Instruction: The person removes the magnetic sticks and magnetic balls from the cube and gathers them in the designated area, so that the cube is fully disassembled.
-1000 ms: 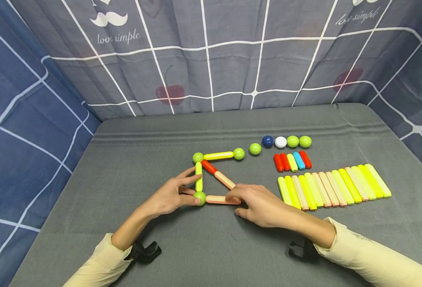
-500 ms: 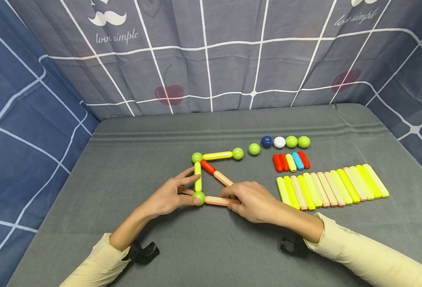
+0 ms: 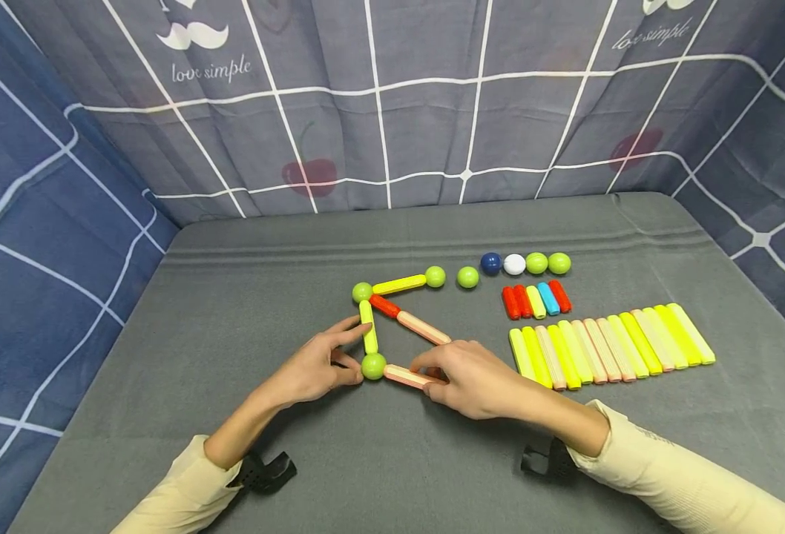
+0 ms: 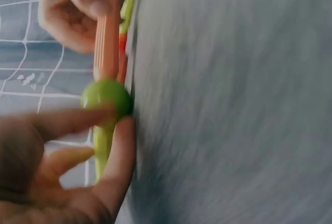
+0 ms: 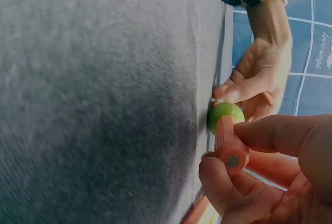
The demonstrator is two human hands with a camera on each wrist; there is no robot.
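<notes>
My left hand (image 3: 315, 363) is at the near green ball (image 3: 374, 366), thumb tip at its left side and a finger across the upright yellow stick (image 3: 369, 337). In the left wrist view, its fingertips hold the green ball (image 4: 106, 97). My right hand (image 3: 473, 378) pinches a ridged pink magnetic stick (image 3: 406, 377) between thumb and fingers; its other end meets that ball. A round metal disc shows in the pink stick's end (image 5: 233, 160). A red stick (image 3: 384, 305) and a second pink stick (image 3: 422, 328) slant from the far green ball (image 3: 362, 292) toward my right hand.
A yellow stick (image 3: 399, 285) links the far ball to another green ball (image 3: 435, 277). Beyond lie a loose green ball (image 3: 468, 277), a blue ball (image 3: 491, 262), a white ball (image 3: 515, 264) and more green ones. Short sticks (image 3: 536, 300) and a row of long sticks (image 3: 613, 347) lie right.
My right hand moved left along the pink stick, which now slants down to the right. The joined shape has turned slightly, and my left thumb has slid from the ball's front to its left side.
</notes>
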